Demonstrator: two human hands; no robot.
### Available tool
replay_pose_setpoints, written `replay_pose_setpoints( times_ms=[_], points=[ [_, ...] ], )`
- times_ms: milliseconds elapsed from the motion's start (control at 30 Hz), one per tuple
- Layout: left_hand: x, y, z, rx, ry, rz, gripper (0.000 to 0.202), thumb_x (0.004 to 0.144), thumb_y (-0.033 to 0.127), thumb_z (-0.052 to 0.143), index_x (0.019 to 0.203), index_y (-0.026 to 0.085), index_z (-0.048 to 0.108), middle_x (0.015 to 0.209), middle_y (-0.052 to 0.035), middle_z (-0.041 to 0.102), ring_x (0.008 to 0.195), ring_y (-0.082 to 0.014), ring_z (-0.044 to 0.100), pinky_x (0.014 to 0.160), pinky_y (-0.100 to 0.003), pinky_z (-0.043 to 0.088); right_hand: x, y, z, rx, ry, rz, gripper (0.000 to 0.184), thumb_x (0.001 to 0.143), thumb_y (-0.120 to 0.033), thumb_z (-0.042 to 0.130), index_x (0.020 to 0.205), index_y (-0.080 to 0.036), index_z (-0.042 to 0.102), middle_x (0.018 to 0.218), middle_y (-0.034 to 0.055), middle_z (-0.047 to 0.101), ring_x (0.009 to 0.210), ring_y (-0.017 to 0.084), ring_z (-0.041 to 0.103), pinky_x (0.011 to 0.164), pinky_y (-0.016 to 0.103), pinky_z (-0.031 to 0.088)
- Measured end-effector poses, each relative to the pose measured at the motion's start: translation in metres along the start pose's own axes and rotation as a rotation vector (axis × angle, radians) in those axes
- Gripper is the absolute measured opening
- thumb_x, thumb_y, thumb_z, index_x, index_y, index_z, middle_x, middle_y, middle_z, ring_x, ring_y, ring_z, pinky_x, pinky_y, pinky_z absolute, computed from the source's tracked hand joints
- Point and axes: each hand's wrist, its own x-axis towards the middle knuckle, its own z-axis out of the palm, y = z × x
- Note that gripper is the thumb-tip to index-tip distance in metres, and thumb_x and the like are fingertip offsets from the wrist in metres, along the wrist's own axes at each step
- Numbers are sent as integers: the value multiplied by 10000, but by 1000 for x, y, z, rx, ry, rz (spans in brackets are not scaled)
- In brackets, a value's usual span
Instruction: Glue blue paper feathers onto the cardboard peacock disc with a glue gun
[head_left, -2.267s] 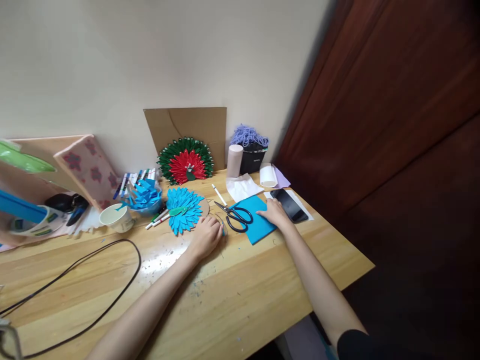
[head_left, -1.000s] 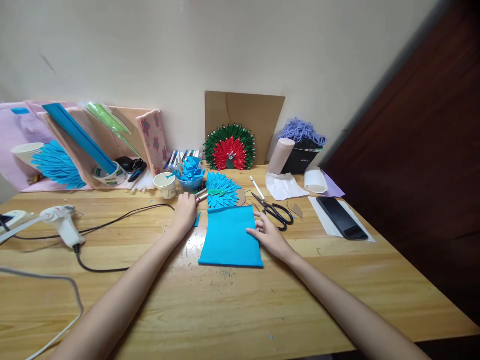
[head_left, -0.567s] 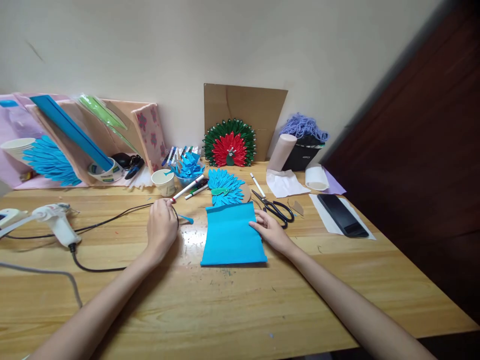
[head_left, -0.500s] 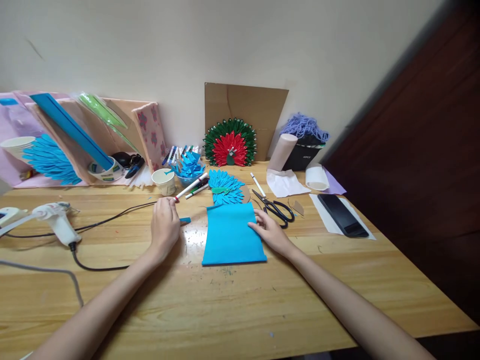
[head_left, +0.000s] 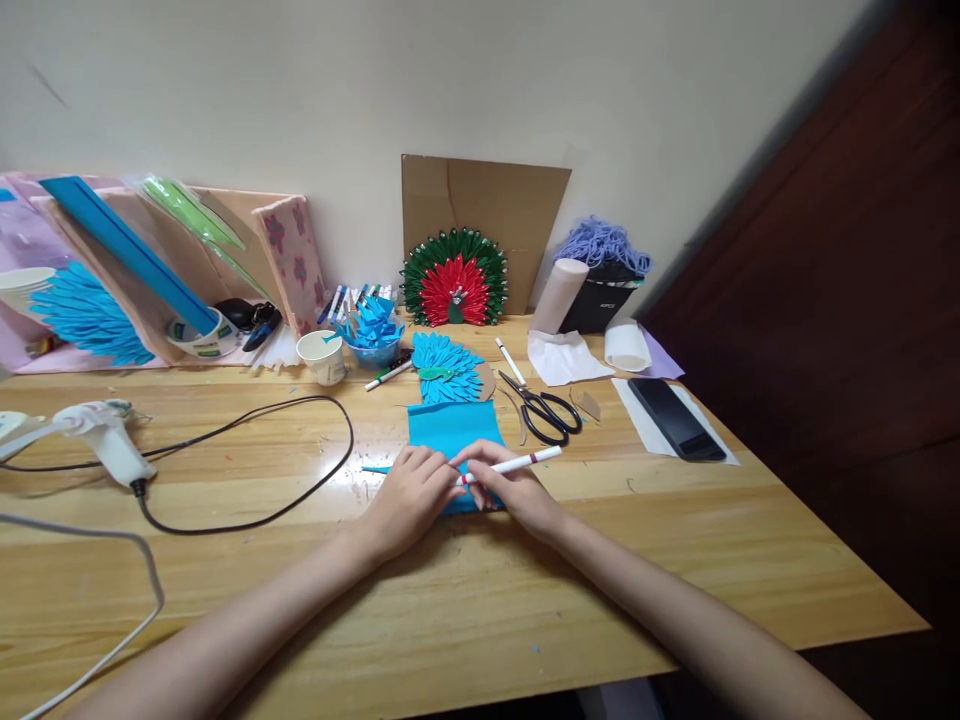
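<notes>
Over a blue sheet [head_left: 450,420], both of my hands meet at a white marker [head_left: 525,461] with dark red bands. Its body is gripped by my right hand [head_left: 517,490], the far end pointing up to the right. The fingers of my left hand [head_left: 416,490] are closed at the marker's other end; whether its cap is still on is hidden. Just behind the sheet lies a blue layered feather shape [head_left: 446,368] with a green piece on it. Beside my left hand is a small blue strip [head_left: 375,469].
Black-handled scissors [head_left: 541,408] and a phone [head_left: 679,420] lie to the right. A glue gun [head_left: 105,440] with a looped cord is at left. Behind are a paper cup [head_left: 321,358], a bowl of blue scraps [head_left: 375,345] and a red-green peacock [head_left: 455,285] against cardboard [head_left: 525,215].
My left hand has brought the marker from beside the paper cup to above the blue sheet. My right hand has moved from the sheet's right edge onto the marker.
</notes>
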Motion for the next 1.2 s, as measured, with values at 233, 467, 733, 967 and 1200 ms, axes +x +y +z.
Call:
replay_pose_setpoints(
  times_ms=[233, 467, 733, 967, 1200],
  points=[
    [5, 4, -9, -102, -116, 83, 252, 923, 230, 337, 788, 170, 541, 854, -48, 621, 775, -167, 468, 724, -335, 309, -4, -11, -16, -62, -128, -26, 261, 829, -312, 451, 1020, -202, 592, 540, -54, 400, 450, 78, 337, 440, 200, 280],
    [7, 18, -18, -270, -242, 55, 245, 907, 216, 305, 790, 175, 516, 760, -48, 573, 723, -175, 435, 650, -314, 328, -13, -28, -25, -200, -312, -52, 297, 794, -245, 406, 902, -224, 682, 897, 39, 660, 854, 221, 568, 763, 342, 432],
    [-16, -67, -34, -259, 51, -457, 356, 919, 337, 289, 685, 187, 512, 725, -33, 546, 747, -178, 483, 707, -307, 383, -3, -17, -108, -113, 562, -291, 157, 796, -323, 485, 868, -219, 578, 575, -16, 507, 489, 119, 463, 513, 247, 404],
    [4, -104, -38, 10, 216, -508, 294, 833, 427, 474, 884, 209, 664, 883, -53, 601, 866, -210, 509, 795, -341, 380, 12, -1, -72, -522, 272, -234, 218, 872, -347, 448, 974, -220, 593, 965, 61, 635, 906, 198, 592, 819, 339, 440],
    [10, -117, -22, 94, 106, -585, 287, 812, 394, 511, 960, 185, 639, 884, -77, 603, 869, -230, 513, 777, -346, 389, 37, 8, -68, -855, 182, -379, 218, 829, -207, 519, 1043, -234, 547, 1124, 77, 573, 1085, 232, 488, 922, 397, 375]
  ],
)
